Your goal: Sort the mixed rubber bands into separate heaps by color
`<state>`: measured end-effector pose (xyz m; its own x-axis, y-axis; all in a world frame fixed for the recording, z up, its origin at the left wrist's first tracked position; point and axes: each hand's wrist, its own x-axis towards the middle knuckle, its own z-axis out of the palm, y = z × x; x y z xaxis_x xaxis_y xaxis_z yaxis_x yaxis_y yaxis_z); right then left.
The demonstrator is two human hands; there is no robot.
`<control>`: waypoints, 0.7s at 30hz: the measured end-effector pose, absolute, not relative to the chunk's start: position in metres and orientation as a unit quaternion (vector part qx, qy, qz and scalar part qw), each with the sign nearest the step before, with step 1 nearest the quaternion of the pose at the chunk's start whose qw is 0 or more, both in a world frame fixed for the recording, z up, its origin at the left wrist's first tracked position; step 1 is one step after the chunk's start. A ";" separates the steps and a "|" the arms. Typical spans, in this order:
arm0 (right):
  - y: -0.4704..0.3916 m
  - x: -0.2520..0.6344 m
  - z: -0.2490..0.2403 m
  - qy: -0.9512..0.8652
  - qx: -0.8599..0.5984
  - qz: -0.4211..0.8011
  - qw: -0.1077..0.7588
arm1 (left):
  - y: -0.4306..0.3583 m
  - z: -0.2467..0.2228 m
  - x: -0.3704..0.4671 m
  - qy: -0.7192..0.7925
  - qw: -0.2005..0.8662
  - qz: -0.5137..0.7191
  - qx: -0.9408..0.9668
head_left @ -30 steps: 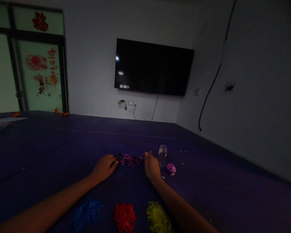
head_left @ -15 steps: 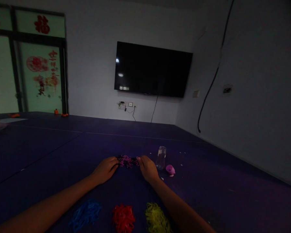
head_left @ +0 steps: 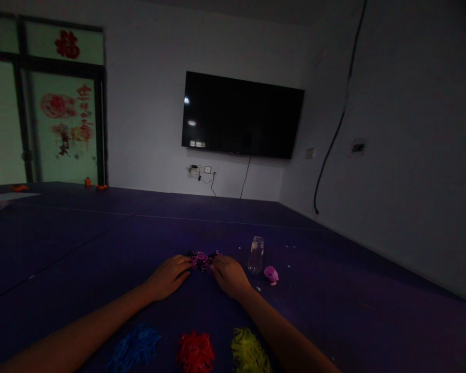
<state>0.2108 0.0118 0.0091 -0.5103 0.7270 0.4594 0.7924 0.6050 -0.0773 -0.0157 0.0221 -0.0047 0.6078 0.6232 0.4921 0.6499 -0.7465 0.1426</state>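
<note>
A loose pile of pink and black rubber bands [head_left: 202, 261] lies on the dark purple table between my two hands. My left hand [head_left: 171, 277] rests at its left side, fingers stretched out and touching the bands, thumb apart. From the right, my right hand [head_left: 228, 274] reaches over the pile's edge with its fingers extended; their tips partly cover the bands. Beside my right hand stands a clear glass bottle [head_left: 256, 256]. Close to it sits a small pink cup-like piece [head_left: 271, 274], its exact kind unclear.
Nearer to me lie heaps of blue bands [head_left: 135, 348], red bands [head_left: 195, 352] and yellow bands [head_left: 250, 351]. White scraps [head_left: 258, 289] dot the purple tabletop [head_left: 101, 243]. Small orange objects [head_left: 101, 187] sit at the far left edge. A television [head_left: 243, 115] hangs on the wall.
My right hand has shifted left, onto the pile's right side. The pile is pressed narrower between my hands, and my left fingers have spread forward over its edge. The view has tilted slightly.
</note>
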 end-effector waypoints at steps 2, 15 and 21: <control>0.008 0.209 0.011 -0.893 -0.385 -0.072 0.222 | 0.022 -0.003 -0.015 -0.351 0.028 -0.257 -0.900; 0.011 0.208 0.005 -0.898 -0.396 -0.060 0.181 | 0.027 -0.009 -0.018 -0.373 0.028 -0.219 -0.901; 0.017 0.210 -0.001 -0.894 -0.397 -0.071 0.194 | 0.030 -0.010 -0.019 -0.374 0.035 -0.200 -0.905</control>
<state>0.2097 0.0172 -0.0013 -0.6090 0.6825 0.4041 0.7377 0.6746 -0.0274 -0.0192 0.0298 -0.0101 0.6405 0.6627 0.3880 0.6904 -0.7182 0.0869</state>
